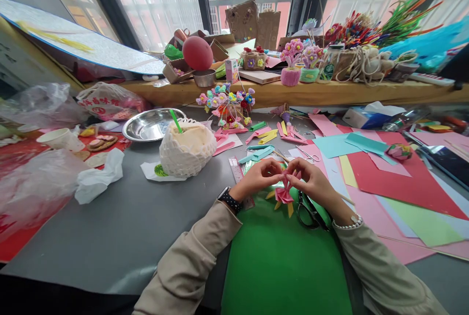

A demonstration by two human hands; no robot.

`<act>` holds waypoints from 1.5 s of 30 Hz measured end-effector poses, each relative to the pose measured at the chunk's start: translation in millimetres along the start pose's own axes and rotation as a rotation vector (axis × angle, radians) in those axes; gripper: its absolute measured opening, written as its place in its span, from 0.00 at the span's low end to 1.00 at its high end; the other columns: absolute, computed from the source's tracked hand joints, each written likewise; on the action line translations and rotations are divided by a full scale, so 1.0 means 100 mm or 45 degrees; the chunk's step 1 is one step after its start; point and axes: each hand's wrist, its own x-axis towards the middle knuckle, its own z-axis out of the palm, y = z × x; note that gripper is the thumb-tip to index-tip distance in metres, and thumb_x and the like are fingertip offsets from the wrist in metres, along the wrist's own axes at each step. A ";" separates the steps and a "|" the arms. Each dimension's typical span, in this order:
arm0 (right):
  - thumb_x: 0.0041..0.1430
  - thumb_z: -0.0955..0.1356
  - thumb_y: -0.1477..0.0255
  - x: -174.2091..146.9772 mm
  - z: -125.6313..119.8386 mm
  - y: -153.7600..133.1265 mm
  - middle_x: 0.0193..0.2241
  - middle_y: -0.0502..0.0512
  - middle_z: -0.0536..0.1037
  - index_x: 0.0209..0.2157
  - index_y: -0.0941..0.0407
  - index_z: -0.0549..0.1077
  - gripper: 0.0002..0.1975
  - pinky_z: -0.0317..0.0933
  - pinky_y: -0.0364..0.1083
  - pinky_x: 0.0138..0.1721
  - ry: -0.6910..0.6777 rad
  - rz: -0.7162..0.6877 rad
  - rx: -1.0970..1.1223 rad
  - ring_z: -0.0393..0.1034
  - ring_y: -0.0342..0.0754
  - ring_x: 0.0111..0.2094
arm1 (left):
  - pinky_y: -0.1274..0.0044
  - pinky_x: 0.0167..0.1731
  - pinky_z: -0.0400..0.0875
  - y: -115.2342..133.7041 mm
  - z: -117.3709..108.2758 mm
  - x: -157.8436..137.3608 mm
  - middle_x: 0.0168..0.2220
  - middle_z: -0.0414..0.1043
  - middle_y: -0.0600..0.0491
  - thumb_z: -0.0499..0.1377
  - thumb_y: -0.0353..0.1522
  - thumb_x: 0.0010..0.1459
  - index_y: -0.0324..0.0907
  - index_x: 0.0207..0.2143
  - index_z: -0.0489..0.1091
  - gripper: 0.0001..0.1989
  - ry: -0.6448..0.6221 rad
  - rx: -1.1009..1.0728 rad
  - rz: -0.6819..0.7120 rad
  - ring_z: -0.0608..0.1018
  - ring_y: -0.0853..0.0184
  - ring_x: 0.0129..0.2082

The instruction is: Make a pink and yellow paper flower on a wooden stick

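Note:
My left hand (259, 177) and my right hand (310, 179) meet above the near end of a green mat (286, 256). Thumb and fingertips of both are pinched on a pink folded paper flower (284, 195). Yellow paper points stick out around the flower's lower part; its upper part is partly hidden by my fingers. Black-handled scissors (308, 215) lie on the mat beside my right wrist. A clear pink-marked ruler (236, 171) is partly under my left hand. Behind my fingers lie small silver scissors (309, 154) and folded teal paper strips (258, 154).
Coloured paper sheets (399, 173) spread across the right side, with a phone (445, 161) at the edge. To the left are a foam-netted coconut (188, 149) with a green straw, a metal plate (154, 124) and plastic bags (40, 178). Craft flowers (229, 105) stand before a crowded wooden ledge (164, 94).

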 end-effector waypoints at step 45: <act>0.48 0.65 0.77 0.03 0.05 0.15 0.30 0.53 0.70 0.28 0.55 0.64 0.05 0.62 0.48 0.34 0.203 -0.376 -0.369 0.64 0.46 0.31 | 0.79 0.28 0.62 0.00 -0.01 0.00 0.27 0.65 0.54 0.60 0.40 0.45 0.37 0.28 0.60 0.16 0.038 0.137 -0.008 0.69 0.73 0.27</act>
